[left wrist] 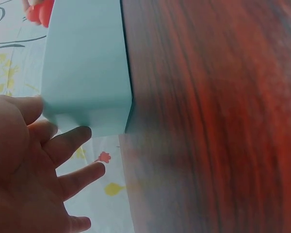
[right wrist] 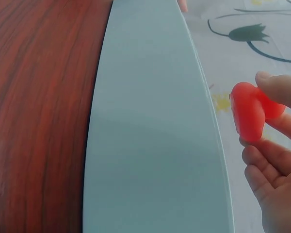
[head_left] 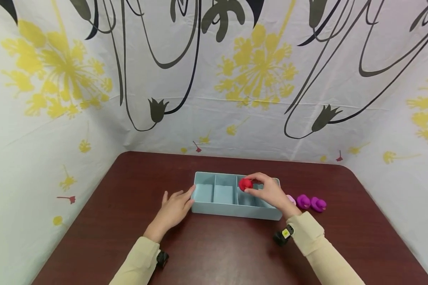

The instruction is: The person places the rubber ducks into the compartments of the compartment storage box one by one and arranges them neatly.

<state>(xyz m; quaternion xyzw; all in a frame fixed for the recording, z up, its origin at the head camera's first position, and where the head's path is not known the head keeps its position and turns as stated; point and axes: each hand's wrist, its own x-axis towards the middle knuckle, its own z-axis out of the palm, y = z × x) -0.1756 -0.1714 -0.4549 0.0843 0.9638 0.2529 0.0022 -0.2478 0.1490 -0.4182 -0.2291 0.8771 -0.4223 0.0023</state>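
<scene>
A long pale blue box (head_left: 217,209) divided into several compartments lies crosswise on the table. My right hand (head_left: 269,192) pinches a small red toy duck (head_left: 245,184) between thumb and fingers, above the third compartment from the left. In the right wrist view, the red toy duck (right wrist: 250,111) is at the fingertips beyond the box's long side wall (right wrist: 150,121). My left hand (head_left: 174,208) touches the box's left end with its fingertips, the other fingers spread. From the left wrist, the thumb and fingers of this hand (left wrist: 34,160) meet the end wall of the box (left wrist: 102,119).
Right of the box, two purple toy ducks (head_left: 303,201) (head_left: 319,204) sit side by side. A pink toy (head_left: 291,199) beside them is partly hidden behind my right wrist. The dark red-brown table (head_left: 214,245) ends at a flower-patterned white cloth (head_left: 207,87).
</scene>
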